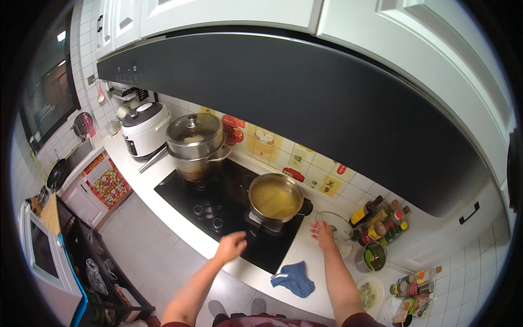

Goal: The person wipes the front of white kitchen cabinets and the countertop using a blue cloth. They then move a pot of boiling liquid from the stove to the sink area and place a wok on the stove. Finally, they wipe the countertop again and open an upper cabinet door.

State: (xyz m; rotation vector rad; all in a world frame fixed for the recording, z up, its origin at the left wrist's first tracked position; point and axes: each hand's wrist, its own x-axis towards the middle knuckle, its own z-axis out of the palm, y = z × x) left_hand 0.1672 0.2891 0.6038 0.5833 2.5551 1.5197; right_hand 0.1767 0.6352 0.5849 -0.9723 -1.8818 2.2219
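Note:
My left hand [232,246], fingers loosely curled and holding nothing, hovers over the front edge of the black cooktop [261,245]. On the right burner stands a metal pot [276,196] without a lid, with yellowish liquid inside. My right hand [322,234] is at the left rim of a glass lid [341,229] on the white counter; whether its fingers touch the lid cannot be told. A blue cloth [295,279] lies crumpled on the counter between my forearms. A lidded steamer pot [196,139] stands on the left burner.
A white electric cooker [146,133] stands left of the steamer. Several sauce bottles [376,231], a metal container [371,256] with a green utensil and a plate of greens [369,295] are at the right. The dark range hood [286,106] hangs low over the cooktop.

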